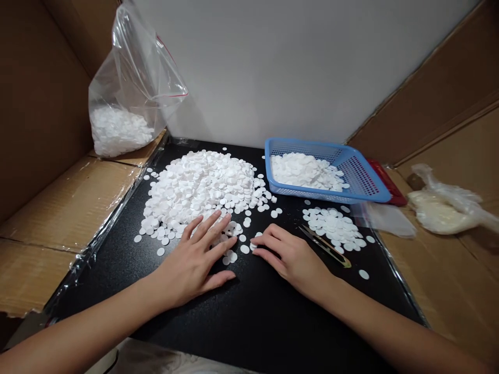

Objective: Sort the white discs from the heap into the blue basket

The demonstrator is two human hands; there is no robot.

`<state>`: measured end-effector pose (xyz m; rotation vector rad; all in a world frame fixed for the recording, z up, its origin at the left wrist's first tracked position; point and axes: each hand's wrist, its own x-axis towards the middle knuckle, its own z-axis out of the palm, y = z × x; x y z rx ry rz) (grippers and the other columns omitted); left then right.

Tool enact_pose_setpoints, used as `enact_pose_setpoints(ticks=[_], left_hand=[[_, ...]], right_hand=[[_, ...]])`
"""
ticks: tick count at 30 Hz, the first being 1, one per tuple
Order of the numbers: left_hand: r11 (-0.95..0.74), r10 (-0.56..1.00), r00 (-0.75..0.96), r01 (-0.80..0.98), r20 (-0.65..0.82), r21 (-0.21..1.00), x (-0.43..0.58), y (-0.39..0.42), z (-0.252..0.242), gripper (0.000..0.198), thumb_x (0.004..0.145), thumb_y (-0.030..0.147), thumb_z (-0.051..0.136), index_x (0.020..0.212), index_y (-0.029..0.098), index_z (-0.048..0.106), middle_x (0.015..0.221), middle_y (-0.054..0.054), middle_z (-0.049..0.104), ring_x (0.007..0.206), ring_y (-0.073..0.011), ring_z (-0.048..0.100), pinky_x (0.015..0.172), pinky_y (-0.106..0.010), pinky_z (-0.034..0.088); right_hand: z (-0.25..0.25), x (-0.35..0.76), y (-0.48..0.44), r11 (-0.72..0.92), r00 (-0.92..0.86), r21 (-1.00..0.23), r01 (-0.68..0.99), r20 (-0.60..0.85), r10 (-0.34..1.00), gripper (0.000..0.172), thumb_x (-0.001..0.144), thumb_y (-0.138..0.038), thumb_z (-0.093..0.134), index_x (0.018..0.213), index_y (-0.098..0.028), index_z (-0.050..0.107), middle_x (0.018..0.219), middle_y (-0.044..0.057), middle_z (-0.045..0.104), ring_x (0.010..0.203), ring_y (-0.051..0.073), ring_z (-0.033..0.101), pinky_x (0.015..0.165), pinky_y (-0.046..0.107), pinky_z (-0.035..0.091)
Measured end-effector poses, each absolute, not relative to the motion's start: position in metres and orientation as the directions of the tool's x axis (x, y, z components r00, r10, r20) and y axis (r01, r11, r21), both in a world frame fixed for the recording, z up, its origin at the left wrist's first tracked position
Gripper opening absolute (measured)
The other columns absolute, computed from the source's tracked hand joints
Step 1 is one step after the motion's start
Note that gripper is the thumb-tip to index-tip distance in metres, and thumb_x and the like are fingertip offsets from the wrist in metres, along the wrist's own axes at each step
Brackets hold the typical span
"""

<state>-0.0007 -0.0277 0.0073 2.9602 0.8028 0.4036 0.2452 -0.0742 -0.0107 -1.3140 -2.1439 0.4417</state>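
A large heap of small white discs [198, 182] spreads over the black table top. My left hand [197, 259] lies open at the heap's near edge, fingers spread, fingertips among the loose discs. Just to its right, my right hand [294, 257] is curled, with thumb and forefinger closed about a white disc [253, 246] at the table surface. A few single discs [244, 249] lie between the two hands. Beside my right hand are a pair of thread snips [327, 248] and a smaller, flatter group of white discs [335, 228].
A blue plastic basket [366, 196] at the back right holds more discs. On the left cardboard stands a clear bag [120, 130] partly filled with discs. A red object [385, 182], a flat clear bag [385, 219] and a tied plastic bag [444, 208] lie at the right.
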Motion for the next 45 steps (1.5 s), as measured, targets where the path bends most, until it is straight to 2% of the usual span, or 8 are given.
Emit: enact_pose_setpoints(ticks=[7, 13, 18, 22, 27, 32, 40, 45], left_hand=[[-0.866, 0.483, 0.773, 0.491, 0.411, 0.094, 0.037, -0.027, 0.003, 0.011, 0.093, 0.029, 0.062, 0.087, 0.020, 0.066, 0.122, -0.004, 0.068, 0.131, -0.0269, 0.050, 0.113, -0.046, 0.022], [-0.920, 0.314, 0.829, 0.387, 0.463, -0.070, 0.036, -0.027, 0.001, 0.014, 0.097, 0.016, 0.056, 0.086, 0.017, 0.066, 0.107, -0.002, 0.072, 0.123, -0.0242, 0.055, 0.111, -0.043, 0.021], [-0.952, 0.223, 0.845, 0.295, 0.486, -0.077, 0.032, -0.029, 0.003, 0.015, 0.095, 0.011, 0.054, 0.086, 0.017, 0.065, 0.101, -0.001, 0.072, 0.117, -0.0227, 0.057, 0.107, -0.042, 0.024], [-0.988, 0.079, 0.902, 0.127, 0.425, -0.087, 0.028, -0.031, 0.006, 0.020, 0.098, 0.012, 0.048, 0.089, 0.016, 0.066, 0.090, -0.001, 0.070, 0.105, -0.0192, 0.060, 0.099, -0.037, 0.032], [-0.968, 0.250, 0.879, 0.221, 0.406, 0.117, 0.020, -0.026, 0.009, 0.015, 0.101, 0.021, 0.050, 0.096, 0.019, 0.064, 0.088, -0.002, 0.068, 0.101, -0.0190, 0.059, 0.094, -0.038, 0.030], [-0.895, 0.445, 0.795, 0.379, 0.412, 0.234, 0.009, -0.023, 0.007, 0.009, 0.098, 0.024, 0.055, 0.094, 0.021, 0.062, 0.090, -0.001, 0.066, 0.098, -0.0197, 0.058, 0.091, -0.039, 0.028], [-0.827, 0.559, 0.766, 0.491, 0.317, 0.273, -0.007, -0.019, 0.002, 0.017, 0.091, 0.034, 0.066, 0.104, 0.023, 0.065, 0.102, -0.005, 0.063, 0.102, -0.0236, 0.053, 0.090, -0.039, 0.030], [-0.813, 0.579, 0.751, 0.502, 0.317, 0.294, -0.009, -0.014, 0.001, 0.015, 0.088, 0.031, 0.070, 0.101, 0.024, 0.069, 0.102, -0.004, 0.062, 0.102, -0.0237, 0.051, 0.089, -0.039, 0.030]], right_hand=[[0.003, 0.249, -0.074, 0.263, -0.249, -0.717, 0.645, 0.129, 0.960, 0.017, 0.092, -0.018, 0.056, 0.077, -0.020, 0.064, 0.074, 0.001, 0.059, 0.061, 0.013, 0.055, 0.054, 0.024, 0.043], [0.013, 0.261, -0.068, 0.034, -0.208, -0.696, 0.717, -0.168, 0.964, 0.022, 0.086, -0.029, 0.068, 0.068, -0.021, 0.058, 0.057, -0.005, 0.055, 0.052, 0.012, 0.051, 0.048, 0.023, 0.033], [0.003, 0.263, -0.059, 0.182, -0.165, -0.656, 0.733, 0.088, 0.982, 0.008, 0.091, -0.021, 0.060, 0.084, -0.021, 0.062, 0.079, 0.001, 0.063, 0.070, 0.016, 0.061, 0.062, 0.027, 0.045], [-0.003, 0.261, -0.056, 0.287, -0.215, -0.636, 0.716, 0.191, 0.958, 0.011, 0.092, -0.017, 0.057, 0.096, -0.022, 0.066, 0.089, 0.004, 0.062, 0.080, 0.018, 0.063, 0.073, 0.029, 0.050], [0.002, 0.263, -0.059, 0.285, -0.246, -0.684, 0.672, 0.157, 0.956, 0.011, 0.090, -0.016, 0.059, 0.080, -0.021, 0.061, 0.080, 0.001, 0.059, 0.064, 0.013, 0.055, 0.059, 0.025, 0.046], [0.009, 0.269, -0.065, 0.359, -0.397, -0.650, 0.670, 0.095, 0.913, 0.011, 0.093, -0.016, 0.055, 0.086, -0.023, 0.062, 0.091, 0.002, 0.062, 0.075, 0.015, 0.061, 0.065, 0.026, 0.047], [-0.003, 0.260, -0.059, 0.399, -0.295, -0.662, 0.635, 0.269, 0.917, 0.024, 0.092, -0.008, 0.046, 0.103, -0.023, 0.061, 0.099, 0.007, 0.067, 0.095, 0.023, 0.062, 0.083, 0.039, 0.052], [0.002, 0.250, -0.067, 0.280, -0.285, -0.764, 0.581, 0.132, 0.949, 0.023, 0.093, -0.011, 0.045, 0.103, -0.022, 0.063, 0.097, 0.006, 0.066, 0.090, 0.020, 0.063, 0.078, 0.035, 0.053]])
